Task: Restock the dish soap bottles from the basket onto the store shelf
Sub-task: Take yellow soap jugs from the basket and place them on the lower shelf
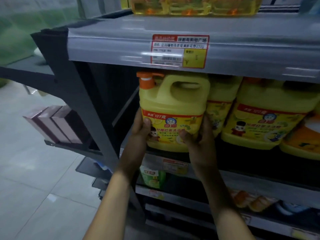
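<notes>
**Two grips, one placing at the row's left end**

Far left, some maroon boxes [57, 123] stand on a side rack and are no part of the job. Next comes the left hand [141, 130]. Its fingers wrap the left edge of the yellow dish soap bottle [173, 104], with the thumb over the label. The bottle stands upright at the left end of the store shelf [251, 182], label to the front, probably so that it lines up with the row. The right hand [199, 135] grasps its lower right corner, fingers going behind. I judge both sides are held because the bottle is large and heavy. The picture is dim below it, so I cannot tell whether the base rests fully on the shelf. Just to the right stand more yellow bottles [263, 118], very close. No basket is in view.
</notes>
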### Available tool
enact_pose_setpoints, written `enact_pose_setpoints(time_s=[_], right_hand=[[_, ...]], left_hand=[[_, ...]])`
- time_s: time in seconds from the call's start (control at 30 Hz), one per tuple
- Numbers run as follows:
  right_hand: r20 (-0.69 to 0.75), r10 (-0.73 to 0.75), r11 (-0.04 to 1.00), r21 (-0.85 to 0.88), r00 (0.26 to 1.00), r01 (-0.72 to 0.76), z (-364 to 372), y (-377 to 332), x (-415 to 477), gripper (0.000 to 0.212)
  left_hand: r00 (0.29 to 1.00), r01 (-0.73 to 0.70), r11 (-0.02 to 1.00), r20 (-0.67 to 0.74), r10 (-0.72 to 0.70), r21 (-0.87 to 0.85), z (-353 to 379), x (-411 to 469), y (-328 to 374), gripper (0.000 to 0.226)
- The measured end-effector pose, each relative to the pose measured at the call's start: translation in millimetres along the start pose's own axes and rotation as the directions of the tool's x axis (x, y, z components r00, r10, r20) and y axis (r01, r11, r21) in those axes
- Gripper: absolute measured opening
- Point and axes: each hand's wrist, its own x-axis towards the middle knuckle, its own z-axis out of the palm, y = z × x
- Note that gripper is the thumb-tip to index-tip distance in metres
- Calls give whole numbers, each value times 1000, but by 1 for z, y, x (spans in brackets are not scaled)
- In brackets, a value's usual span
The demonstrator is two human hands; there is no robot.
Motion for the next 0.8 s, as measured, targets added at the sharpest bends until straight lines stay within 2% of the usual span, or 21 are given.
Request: enact_pose_setpoints(time_s=[0.13, 0.27, 0.43, 0.6, 0.67, 0.73, 0.8], right_hand=[[-56, -49, 990, -134, 997, 41, 38, 4, -4, 82], [-50, -59, 957, -286, 997, 43, 72, 6, -5, 88], [-12, 47, 951, -307, 999, -49, 94, 1, 11, 86], [-102, 1, 910, -413, 995, -43, 106, -3, 13, 85], [-149, -80, 812, -583, 986, -23, 104, -5, 5, 79], [-223, -278, 699, -714, 934, 37, 93, -5, -2, 64], [-300, -423, 690, -719, 855, 89, 76, -3, -4, 56]], left_hand=[[991, -58, 995, -124, 48, -76, -15, 14, -4, 45], [969, -109, 989, -233, 84, -99, -21, 25, -6, 43], [949, -88, 990, -312, 51, -107, -28, 37, -7, 41], [932, -85, 988, -361, 33, -130, -35, 54, -14, 46], [928, -89, 989, -370, 40, -118, -35, 56, -18, 59], [944, -79, 995, -326, 54, -65, -35, 53, -20, 84], [965, -80, 996, -246, 90, 51, -34, 46, -24, 113]])
